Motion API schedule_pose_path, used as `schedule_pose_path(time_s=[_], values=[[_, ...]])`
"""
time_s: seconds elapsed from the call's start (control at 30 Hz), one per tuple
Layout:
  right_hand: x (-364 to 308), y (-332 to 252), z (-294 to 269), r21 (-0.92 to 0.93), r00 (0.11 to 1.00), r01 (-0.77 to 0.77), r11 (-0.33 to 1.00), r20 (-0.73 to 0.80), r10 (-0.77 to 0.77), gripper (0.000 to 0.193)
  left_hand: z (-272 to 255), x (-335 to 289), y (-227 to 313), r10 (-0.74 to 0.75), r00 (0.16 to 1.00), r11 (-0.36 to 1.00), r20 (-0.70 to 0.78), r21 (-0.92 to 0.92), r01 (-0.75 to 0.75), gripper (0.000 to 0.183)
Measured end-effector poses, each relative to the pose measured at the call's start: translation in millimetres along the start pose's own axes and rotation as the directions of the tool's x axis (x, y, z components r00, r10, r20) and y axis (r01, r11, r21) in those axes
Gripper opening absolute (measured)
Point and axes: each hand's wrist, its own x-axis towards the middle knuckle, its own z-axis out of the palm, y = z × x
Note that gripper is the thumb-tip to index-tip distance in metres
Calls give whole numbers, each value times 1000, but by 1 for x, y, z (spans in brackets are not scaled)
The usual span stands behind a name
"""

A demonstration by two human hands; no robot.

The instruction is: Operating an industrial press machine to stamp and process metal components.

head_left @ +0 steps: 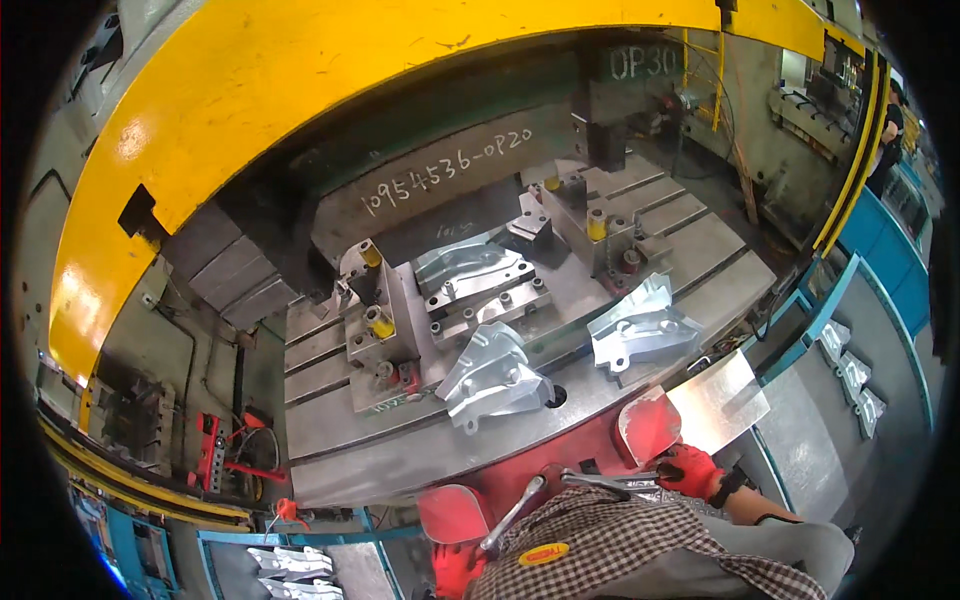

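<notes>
Both my hands wear red gloves at the near edge of a press. My left hand point(457, 568) is closed at the lower end of a slanting metal rod tool point(515, 512), beside a red guard point(455, 514); its fingers are partly hidden. My right hand point(688, 471) curls at the end of a second metal rod tool point(610, 481), against another red guard point(648, 428). Beyond them, a shiny stamped metal bracket point(492, 378) and a second metal bracket point(645, 328) lie on the press bed's front. A formed sheet-metal part point(468, 264) rests in the lower die point(492, 312).
A yellow press frame point(300, 65) arches above a dark upper die block point(430, 180). Guide posts with yellow collars point(380, 322) flank the lower die. More brackets lie on the right table point(800, 455) and the lower-left rack point(360, 565). A person point(888, 135) stands far right.
</notes>
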Motion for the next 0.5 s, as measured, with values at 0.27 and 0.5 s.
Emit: schedule_pose_path(time_s=[0.27, 0.5], values=[[33, 15, 22, -18, 991, 126, 992, -49, -127, 29, 34, 10, -13, -107, 984, 991, 142, -69, 118, 35], [45, 20, 23, -130, 986, 164, 978, 59, -157, 32, 69, 4, -42, -132, 941, 971, 313, -150, 186, 31]])
